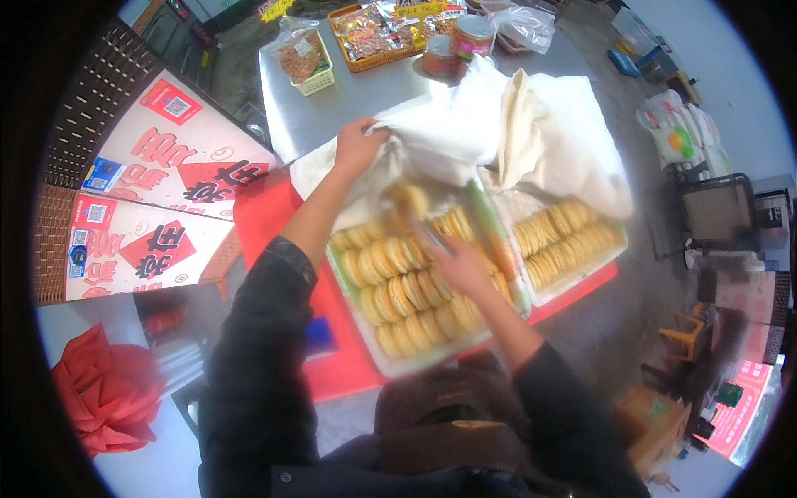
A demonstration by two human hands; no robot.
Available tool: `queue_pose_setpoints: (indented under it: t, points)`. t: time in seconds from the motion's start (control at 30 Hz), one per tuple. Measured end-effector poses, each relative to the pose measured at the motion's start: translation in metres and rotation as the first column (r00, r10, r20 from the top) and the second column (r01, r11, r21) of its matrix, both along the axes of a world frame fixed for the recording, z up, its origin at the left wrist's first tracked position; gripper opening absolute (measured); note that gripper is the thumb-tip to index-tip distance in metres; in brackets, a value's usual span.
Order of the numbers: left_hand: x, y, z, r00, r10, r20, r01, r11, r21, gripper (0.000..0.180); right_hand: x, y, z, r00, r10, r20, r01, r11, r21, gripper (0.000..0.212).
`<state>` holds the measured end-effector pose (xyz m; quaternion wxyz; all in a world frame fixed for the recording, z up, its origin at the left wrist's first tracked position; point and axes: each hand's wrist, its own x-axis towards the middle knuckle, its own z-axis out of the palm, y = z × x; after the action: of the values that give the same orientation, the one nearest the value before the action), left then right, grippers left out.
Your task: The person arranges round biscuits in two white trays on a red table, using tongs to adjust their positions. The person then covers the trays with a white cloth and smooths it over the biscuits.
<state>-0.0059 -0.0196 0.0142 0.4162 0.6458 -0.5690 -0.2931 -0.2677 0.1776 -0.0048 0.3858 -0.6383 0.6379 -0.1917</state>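
Observation:
My left hand [360, 146] is closed on the edge of a white cloth [448, 116], holding it up off the left box. In my right hand [462, 264] are metal tongs [434, 237], blurred by motion. At their tips is a round flatbread [408, 202], smeared and above the rows. Beneath it, several rows of golden flatbreads [394, 297] stand on edge in a white foam box [371, 336]. Beside it on the right, a second box [573, 285] holds similar rows, partly under the cloth. Steam or haze veils the far part of the left box.
Both boxes rest on a red cover [332, 365] over a metal table [290, 116]. At its far side stand a white basket [315, 81], a wicker tray [374, 60] with packets, and pink-lidded jars [471, 35]. Printed panels [158, 249] line the left. A chair [721, 212] is on the right.

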Motion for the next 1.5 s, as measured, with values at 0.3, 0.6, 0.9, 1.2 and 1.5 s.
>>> queue_pose_setpoints:
  t: [0.3, 0.6, 0.9, 1.2, 1.5]
  points:
    - [0.004, -0.003, -0.002, 1.000, 0.020, 0.017, -0.020, 0.999, -0.028, 0.029, -0.080, 0.020, 0.050, 0.917, -0.006, -0.399, -0.050, 0.990, -0.129, 0.049]
    - [0.009, 0.003, -0.007, 1.000, -0.030, -0.004, 0.030, 0.999, 0.040, 0.025, -0.088, 0.057, 0.031, 0.868, -0.048, -0.494, 0.113, 0.988, 0.103, 0.055]
    - [0.010, 0.021, -0.005, 0.999, -0.030, -0.038, 0.034, 0.994, 0.109, 0.034, -0.069, 0.079, 0.058, 0.924, -0.013, -0.381, -0.014, 0.998, -0.068, 0.059]
    - [0.003, 0.056, -0.005, 0.999, 0.034, -0.026, -0.034, 0.999, 0.034, 0.056, -0.061, 0.071, 0.032, 0.933, -0.091, -0.349, 0.053, 0.992, -0.118, 0.059]
    - [-0.005, 0.089, -0.005, 0.990, 0.136, -0.046, -0.133, 0.989, 0.061, 0.063, -0.051, 0.064, 0.039, 0.933, -0.095, -0.348, 0.086, 0.995, -0.041, 0.053]
